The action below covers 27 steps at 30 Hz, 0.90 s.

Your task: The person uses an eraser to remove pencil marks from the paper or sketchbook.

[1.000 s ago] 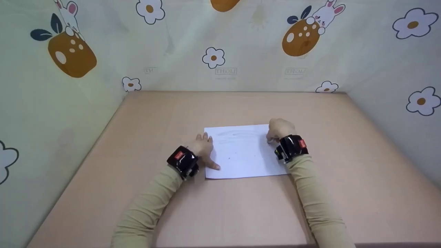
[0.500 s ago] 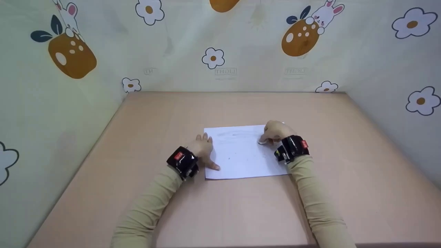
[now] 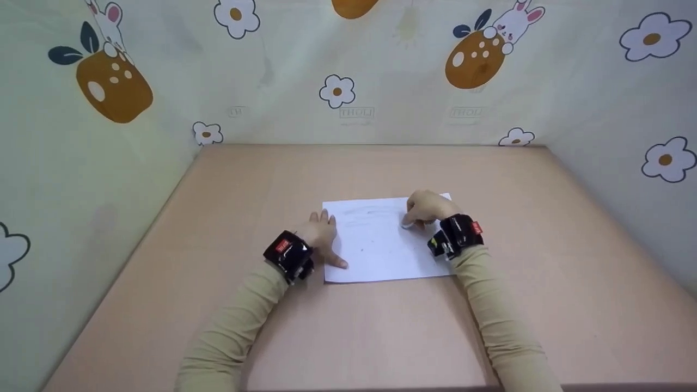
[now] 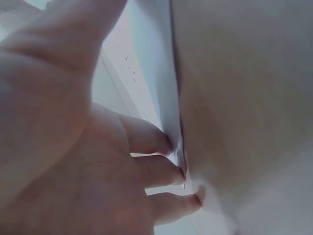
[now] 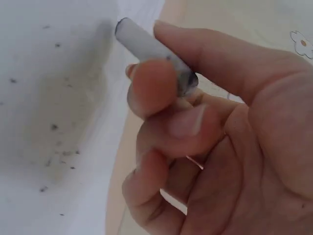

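Both hands are at work on a sheet of paper (image 3: 381, 256) that lies flat on the pale wooden table (image 3: 348, 337), near the middle of the head view. At the sheet's nine o'clock edge, the left hand (image 3: 322, 235) is spread wide, its thumb lying on the paper and its fingers stretched towards twelve o'clock; it grips nothing. Over the sheet's two o'clock part, the right hand (image 3: 430, 207) pinches a small white eraser (image 5: 144, 43) between thumb and fingers, with the other fingers curled in towards the palm. One end of the eraser pokes out of that pinch, and dark smudges mark both its ends.

Faint grey streaks (image 3: 373, 212) run across the paper towards eleven o'clock, and the right wrist view shows dark specks (image 5: 55, 127) scattered over its surface. Each wrist wears a black camera (image 3: 288, 256) with a red label. Tan sleeves (image 3: 234, 326) reach in from seven and five o'clock.

Behind the table, a pale wall covering (image 3: 283, 81) carries printed flowers (image 3: 337, 91), with orange fruits (image 3: 114, 87) and rabbits at ten and one o'clock.
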Tool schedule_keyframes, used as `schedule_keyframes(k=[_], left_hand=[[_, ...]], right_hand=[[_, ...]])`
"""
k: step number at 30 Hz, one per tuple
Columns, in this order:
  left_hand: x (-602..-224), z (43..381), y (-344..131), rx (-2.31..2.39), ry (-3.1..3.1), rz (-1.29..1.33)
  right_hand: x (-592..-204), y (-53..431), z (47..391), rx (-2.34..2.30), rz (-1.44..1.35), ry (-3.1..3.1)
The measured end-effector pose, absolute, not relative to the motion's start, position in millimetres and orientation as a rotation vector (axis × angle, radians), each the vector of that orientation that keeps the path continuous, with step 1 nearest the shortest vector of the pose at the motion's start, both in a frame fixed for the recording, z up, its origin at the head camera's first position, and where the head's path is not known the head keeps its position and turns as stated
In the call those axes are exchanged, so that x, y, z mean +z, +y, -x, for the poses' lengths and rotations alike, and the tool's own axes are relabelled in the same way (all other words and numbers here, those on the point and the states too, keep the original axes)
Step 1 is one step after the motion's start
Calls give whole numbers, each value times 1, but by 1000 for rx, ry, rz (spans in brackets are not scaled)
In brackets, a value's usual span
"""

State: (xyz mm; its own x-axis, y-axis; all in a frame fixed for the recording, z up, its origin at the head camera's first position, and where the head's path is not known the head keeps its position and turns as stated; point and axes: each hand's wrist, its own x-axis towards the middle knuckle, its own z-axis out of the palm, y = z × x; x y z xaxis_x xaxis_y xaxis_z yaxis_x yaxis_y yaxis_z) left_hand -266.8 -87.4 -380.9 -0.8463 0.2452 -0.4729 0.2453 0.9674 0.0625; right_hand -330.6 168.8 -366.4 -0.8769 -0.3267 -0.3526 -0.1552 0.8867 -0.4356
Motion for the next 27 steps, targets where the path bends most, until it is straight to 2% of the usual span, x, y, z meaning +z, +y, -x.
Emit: schedule_keyframes(k=[6,10,16,22,27], left_hand=[[-379,267,-87,26,2620,-345],[-379,267,-87,17,2630,-346],[-379,266,-87,-39,2645,-366],[-379,266,-86,-2,2656,-372],[-380,265,-87,-3,2644,-373]], right_hand=[[-358,181,329,-413,138,2635],[-352,181,325,-309,188,2723],[-361,168,329,-502,398,2703],[-360,178,329,-353,216,2702],[-351,196,324,-391,231,2776]])
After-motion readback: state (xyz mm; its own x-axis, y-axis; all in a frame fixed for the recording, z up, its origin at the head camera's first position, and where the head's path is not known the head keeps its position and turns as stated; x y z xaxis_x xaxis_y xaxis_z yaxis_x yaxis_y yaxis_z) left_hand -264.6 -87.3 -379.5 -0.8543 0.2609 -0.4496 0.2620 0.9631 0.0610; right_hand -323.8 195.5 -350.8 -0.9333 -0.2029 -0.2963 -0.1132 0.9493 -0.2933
